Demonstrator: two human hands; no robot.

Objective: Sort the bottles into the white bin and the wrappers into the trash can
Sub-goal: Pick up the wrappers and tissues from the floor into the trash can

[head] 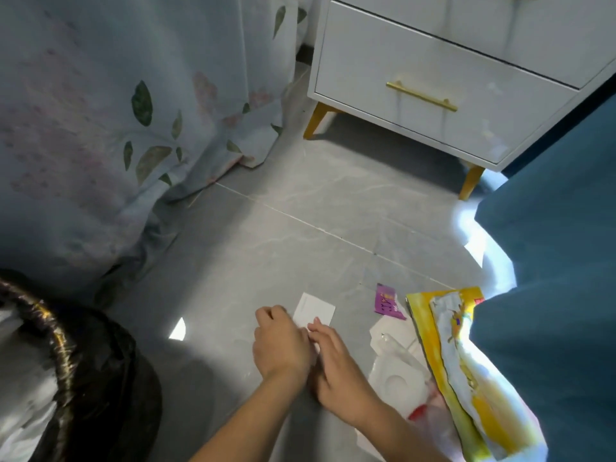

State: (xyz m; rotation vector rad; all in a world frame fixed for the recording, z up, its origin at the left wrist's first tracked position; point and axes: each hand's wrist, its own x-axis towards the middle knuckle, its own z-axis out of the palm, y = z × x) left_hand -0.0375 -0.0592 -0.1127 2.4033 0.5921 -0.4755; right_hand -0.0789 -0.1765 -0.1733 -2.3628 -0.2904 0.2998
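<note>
A flat white wrapper lies on the grey floor tiles. My left hand is curled at its near left edge and pinches it. My right hand lies beside the left one, with its fingertips resting on the wrapper's near edge. To the right lie a small purple wrapper, a clear plastic wrapper and a large yellow wrapper. The trash can, lined with a black bag, stands at the lower left. No bottle and no white bin are in view.
A white nightstand with gold legs stands at the back right. A floral curtain hangs down to the floor on the left. Blue fabric fills the right edge and overlaps the yellow wrapper.
</note>
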